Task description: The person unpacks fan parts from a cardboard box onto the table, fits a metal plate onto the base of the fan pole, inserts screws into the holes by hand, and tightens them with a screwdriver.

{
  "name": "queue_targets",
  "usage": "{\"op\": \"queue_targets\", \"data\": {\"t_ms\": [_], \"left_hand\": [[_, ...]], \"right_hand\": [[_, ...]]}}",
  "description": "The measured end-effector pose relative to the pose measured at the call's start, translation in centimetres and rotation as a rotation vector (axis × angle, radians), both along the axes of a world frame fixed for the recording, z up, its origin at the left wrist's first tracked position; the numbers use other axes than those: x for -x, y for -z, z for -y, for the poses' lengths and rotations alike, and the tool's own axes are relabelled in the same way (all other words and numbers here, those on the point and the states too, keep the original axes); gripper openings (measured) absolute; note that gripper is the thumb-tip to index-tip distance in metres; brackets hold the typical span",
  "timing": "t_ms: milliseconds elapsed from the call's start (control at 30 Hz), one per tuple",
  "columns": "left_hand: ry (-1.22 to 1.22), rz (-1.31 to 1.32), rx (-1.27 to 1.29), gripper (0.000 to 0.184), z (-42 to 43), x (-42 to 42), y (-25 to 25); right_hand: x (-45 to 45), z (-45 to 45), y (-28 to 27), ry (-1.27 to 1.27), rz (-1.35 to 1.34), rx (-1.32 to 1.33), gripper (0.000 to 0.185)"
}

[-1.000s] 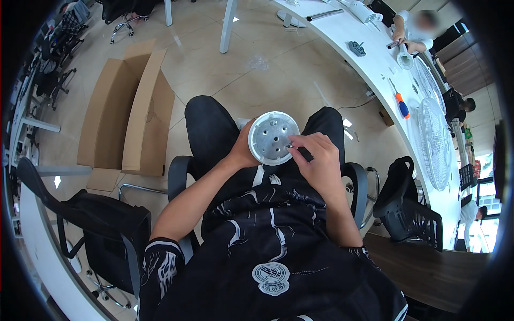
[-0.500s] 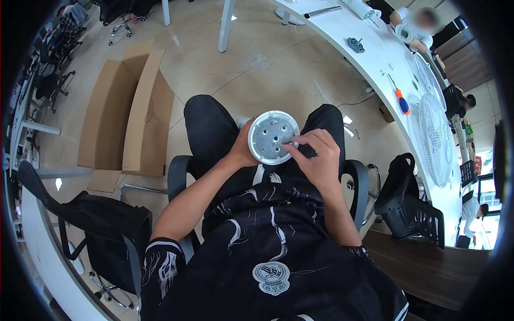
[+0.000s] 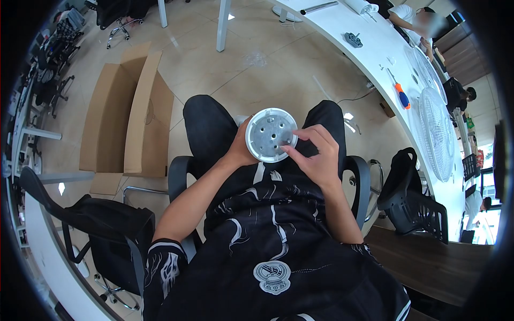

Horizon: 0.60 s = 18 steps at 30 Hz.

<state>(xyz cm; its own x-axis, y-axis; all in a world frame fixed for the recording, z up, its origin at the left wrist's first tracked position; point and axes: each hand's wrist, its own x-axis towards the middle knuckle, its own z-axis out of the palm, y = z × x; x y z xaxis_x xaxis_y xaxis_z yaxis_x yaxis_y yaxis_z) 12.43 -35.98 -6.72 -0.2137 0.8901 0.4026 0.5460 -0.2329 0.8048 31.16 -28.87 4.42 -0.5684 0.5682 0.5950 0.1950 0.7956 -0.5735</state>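
A round white housing with a grey metal plate set inside its rim is held above my lap, its open face turned up toward me. Several small holes or screw points dot the plate. My left hand wraps the housing from the left, with most of its fingers hidden behind it. At the right rim is my right hand, thumb and index finger parted over the edge of the plate. I make out nothing held between those fingertips, though a very small part could be hidden there.
An open cardboard box stands on the floor at left. On the curved white table lie a screwdriver, a small grey part, a metal tube and white fan grilles. Black chairs flank me. Another person sits across.
My right thumb and index finger have parted from a closer pinch at the plate's right side. The housing stays in my left hand, almost unmoved. The person across the table has shifted.
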Motion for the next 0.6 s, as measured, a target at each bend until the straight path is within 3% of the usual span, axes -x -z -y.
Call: {"op": "queue_targets", "data": {"t_ms": [233, 333, 600], "left_hand": [[0.023, 0.178, 0.035, 0.095, 0.1, -0.2, -0.7], [-0.001, 0.006, -0.017, 0.095, 0.2, 0.0, 0.2], [-0.009, 0.029, -0.009, 0.095, 0.1, -0.2, -0.1]], "right_hand": [[-0.5, -0.5, 1.5, -0.036, 0.032, -0.093, 0.023], [-0.3, -0.3, 1.0, -0.003, 0.043, -0.087, 0.021], [-0.7, -0.5, 1.8, 0.002, 0.052, -0.091, 0.021]]}}
